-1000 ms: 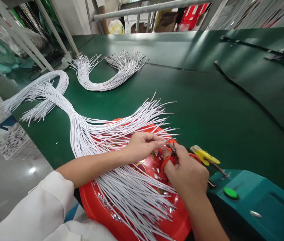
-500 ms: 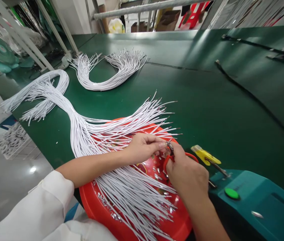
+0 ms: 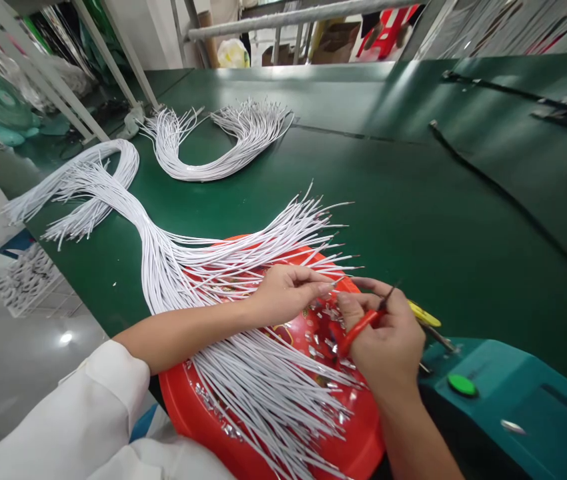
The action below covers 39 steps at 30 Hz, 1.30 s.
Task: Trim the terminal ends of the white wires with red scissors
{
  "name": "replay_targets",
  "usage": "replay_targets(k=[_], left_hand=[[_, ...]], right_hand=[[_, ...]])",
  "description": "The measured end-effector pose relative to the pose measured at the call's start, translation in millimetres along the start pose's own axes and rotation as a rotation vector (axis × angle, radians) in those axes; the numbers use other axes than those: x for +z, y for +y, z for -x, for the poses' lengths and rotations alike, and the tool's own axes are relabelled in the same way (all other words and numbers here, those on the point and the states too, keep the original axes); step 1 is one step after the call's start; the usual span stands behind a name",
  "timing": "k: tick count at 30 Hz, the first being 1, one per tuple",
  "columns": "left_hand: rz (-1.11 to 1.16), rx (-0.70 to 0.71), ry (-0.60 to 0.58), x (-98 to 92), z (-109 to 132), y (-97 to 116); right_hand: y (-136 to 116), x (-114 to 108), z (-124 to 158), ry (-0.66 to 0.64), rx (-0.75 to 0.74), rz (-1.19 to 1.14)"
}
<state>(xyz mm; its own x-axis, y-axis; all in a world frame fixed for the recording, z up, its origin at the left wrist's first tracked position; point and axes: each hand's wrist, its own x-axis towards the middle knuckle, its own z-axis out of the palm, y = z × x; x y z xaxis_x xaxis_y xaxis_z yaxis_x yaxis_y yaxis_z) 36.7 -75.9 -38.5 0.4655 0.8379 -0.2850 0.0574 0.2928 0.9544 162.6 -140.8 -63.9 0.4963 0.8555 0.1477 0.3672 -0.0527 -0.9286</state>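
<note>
My left hand (image 3: 296, 291) is closed in a pinch on the end of one white wire, whose tip (image 3: 339, 281) sticks out past the fingers. Close to its right, my right hand (image 3: 386, 327) grips scissors with red handles (image 3: 363, 331); the dark blades point up and away from the wire. A fanned bundle of white wires (image 3: 163, 267) runs under my left forearm and splits above and below it. Beneath lies a red tray (image 3: 178, 400), scattered with small silvery scraps (image 3: 213, 413).
Two more white wire bundles, one curved (image 3: 198, 172) and one looped (image 3: 126, 160), lie on the green table (image 3: 388, 180). A teal machine (image 3: 523, 393) with a green button stands at the right, near a yellow-handled tool (image 3: 424, 315). A black cable (image 3: 503, 190) crosses the right side.
My right hand has moved slightly right, away from the wire tip, and the scissors have turned so their blades point up and right. My left hand stays nearly still.
</note>
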Motion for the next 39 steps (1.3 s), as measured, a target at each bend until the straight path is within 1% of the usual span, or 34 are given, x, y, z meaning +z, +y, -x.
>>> replay_targets(k=[3,6,9,11,13,14,15,16,18,20,21,22,23,25,26,27,29,30,31,32,35,37,38,39], left_hand=[[-0.143,0.049,-0.042,1.7,2,-7],[-0.311,0.071,-0.112,0.6,3,-8],[-0.572,0.15,-0.153,-7.7,2,1],[-0.782,0.236,-0.216,-16.7,-1,11],[-0.948,0.316,-0.283,-25.9,-5,20],[-1.006,0.345,-0.276,-30.1,-7,23],[-1.059,0.372,-0.24,-33.9,-10,25],[-1.106,0.399,-0.174,-37.3,-13,25],[-1.192,0.452,0.025,-43.2,-19,24],[-1.269,0.49,0.242,-48.6,-24,21],[-1.303,0.491,0.316,-50.8,-27,19],[-1.335,0.478,0.355,-52.4,-29,17],[-1.367,0.457,0.346,-53.1,-30,16],[-1.415,0.423,0.256,-50.8,-31,12],[-1.426,0.433,0.212,-47.5,-30,10],[-1.427,0.469,0.192,-42.8,-28,8],[-1.395,0.596,0.183,-30.3,-22,2],[-1.378,0.658,0.149,-23.2,-17,-2],[-1.36,0.704,0.075,-16.1,-13,-7],[-1.335,0.749,-0.03,-9.4,-9,-13],[-1.276,0.756,-0.36,5.3,0,-32],[-1.275,0.716,-0.472,10.0,1,-42],[-1.26,0.689,-0.503,11.2,0,-44],[-1.225,0.656,-0.508,12.0,0,-44]], right_hand=[[-3,3,1,0.057,0.009,-0.169],[-7,4,0,0.136,0.016,-0.212],[-12,2,-4,0.315,0.051,-0.24],[-14,-1,-6,0.42,0.075,-0.277],[-14,-2,-9,0.436,0.109,-0.298],[-13,-3,-10,0.419,0.124,-0.309],[-12,-3,-11,0.397,0.134,-0.322],[-11,-2,-11,0.386,0.129,-0.336],[-9,-2,-13,0.416,0.082,-0.363],[-9,-2,-14,0.484,0.02,-0.395],[-9,-2,-14,0.508,-0.001,-0.413],[-10,-3,-15,0.522,-0.017,-0.429],[-11,-4,-15,0.531,-0.03,-0.442],[-16,-7,-17,0.561,-0.048,-0.451],[-19,-8,-17,0.584,-0.05,-0.452],[-23,-11,-18,0.611,-0.051,-0.453],[-29,-15,-20,0.649,-0.053,-0.452],[-33,-18,-20,0.659,-0.058,-0.445],[-35,-19,-21,0.666,-0.063,-0.434],[-37,-21,-21,0.67,-0.065,-0.422],[-41,-23,-20,0.646,-0.03,-0.412],[-42,-22,-19,0.62,-0.015,-0.442],[-41,-22,-19,0.611,-0.015,-0.456],[-41,-21,-18,0.602,-0.013,-0.465]])
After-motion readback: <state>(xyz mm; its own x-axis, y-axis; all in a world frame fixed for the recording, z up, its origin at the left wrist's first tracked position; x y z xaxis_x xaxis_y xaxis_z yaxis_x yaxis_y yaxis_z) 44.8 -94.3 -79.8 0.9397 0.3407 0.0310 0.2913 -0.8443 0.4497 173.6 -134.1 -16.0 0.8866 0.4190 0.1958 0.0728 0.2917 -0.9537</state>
